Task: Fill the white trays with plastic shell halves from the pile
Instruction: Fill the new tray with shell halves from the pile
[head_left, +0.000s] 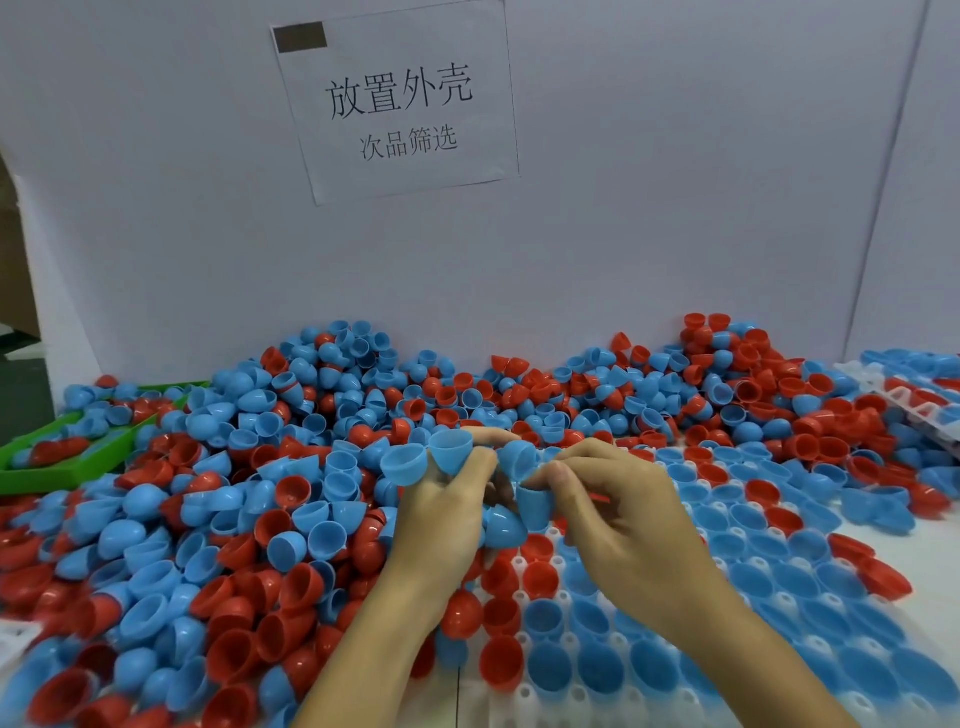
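Green plastic shows at the table's left edge: a shallow bin (62, 470) half buried under loose shells. Beside it, a deep pile (218, 519) of blue and red plastic shell halves spreads from the left edge across to the back wall, heaped against the white board (623, 234), where a paper sign (397, 101) with printed characters hangs above.

Near the middle, the left hand (441, 514) grips several blue shell halves (426, 457) at once, its fingers curled round them, two cups standing open side up above the knuckles and another (504, 527) tucked under the palm. Touching it, the right hand (623, 514) pinches a single blue half (535, 504) between thumb and forefinger, right against the left hand's bundle.

Under and to the right of the hands lies a white tray (524, 691), its pockets mostly filled with blue and red halves set open side up; some pockets near the front edge show bare white. At the far right edge another white tray (883, 395) lies partly buried, also holding shells.
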